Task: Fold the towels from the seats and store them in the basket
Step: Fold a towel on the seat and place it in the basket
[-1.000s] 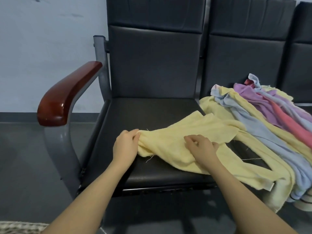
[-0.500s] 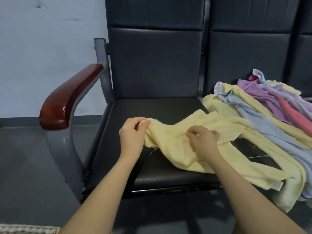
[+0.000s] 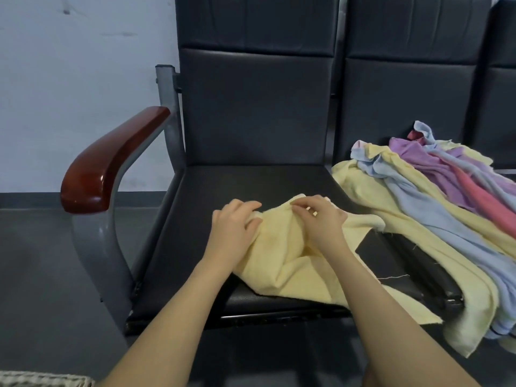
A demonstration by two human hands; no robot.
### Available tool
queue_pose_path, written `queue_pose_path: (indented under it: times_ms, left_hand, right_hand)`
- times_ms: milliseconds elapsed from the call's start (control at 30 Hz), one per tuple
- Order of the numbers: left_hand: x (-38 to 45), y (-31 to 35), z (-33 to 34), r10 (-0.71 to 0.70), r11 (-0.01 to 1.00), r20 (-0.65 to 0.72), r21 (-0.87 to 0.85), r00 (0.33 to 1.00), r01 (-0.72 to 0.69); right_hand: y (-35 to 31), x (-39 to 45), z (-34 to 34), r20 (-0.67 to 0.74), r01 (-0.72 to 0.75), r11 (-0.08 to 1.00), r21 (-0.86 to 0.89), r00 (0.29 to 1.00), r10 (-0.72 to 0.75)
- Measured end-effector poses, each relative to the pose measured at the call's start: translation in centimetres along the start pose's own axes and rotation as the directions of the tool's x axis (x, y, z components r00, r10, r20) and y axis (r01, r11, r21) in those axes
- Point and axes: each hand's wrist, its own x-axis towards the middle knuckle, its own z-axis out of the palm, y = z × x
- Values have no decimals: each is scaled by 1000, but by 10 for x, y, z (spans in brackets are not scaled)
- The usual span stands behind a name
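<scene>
While both hands bunch it up near the middle of the frame, the yellow towel [image 3: 290,263] lies crumpled on the black seat [image 3: 195,247] of the left chair, with its lower right end trailing off the seat's front edge. The left hand [image 3: 231,233] has its fingers curled into the towel's left edge, gripping the cloth. The right hand [image 3: 321,222] pinches a raised fold at the top with bent fingertips, pretty much touching distance from the left one.

No logos or writing anywhere that I can read, so nothing to report there.

Compared to half a second ago, the hands have come a lot closer together, and the towel's top edge has been pulled inward into a hump, where before it was spread wider toward the right.

On the next seat, right side of the frame, sits the pile of towels [image 3: 435,208]: yellow, light blue, purple and pink, all loose and draping over the front edge. A sliver of woven basket [image 3: 42,379] peeks in at the lower left corner; can't tell what's in it. The red-brown wooden armrest [image 3: 111,163] is at the left, grey floor [image 3: 42,275] below it.
</scene>
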Motion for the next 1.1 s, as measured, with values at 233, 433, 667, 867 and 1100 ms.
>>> queue_pose_path:
  times_ms: [233,433,667,867,1100]
  left_hand:
    - [0,4,9,-8,997,56,-80,998,13]
    - [-5,15,24,73,997,154,-30,985,-70]
    - [-12,18,31,103,995,209,-38,972,-97]
    - [-9,32,17,45,989,70,-143,997,-34]
    - [-15,49,10,36,980,150,-198,988,-6]
  right_hand:
    - [7,-13,-11,42,125,992,-30,991,-124]
    - [30,-34,-32,332,109,976,-187,942,-42]
    - [33,-36,-20,281,91,990,-108,958,-57]
    - [4,-32,-45,75,86,934,347,990,-119]
    - [-17,-25,-56,82,99,896,433,985,-149]
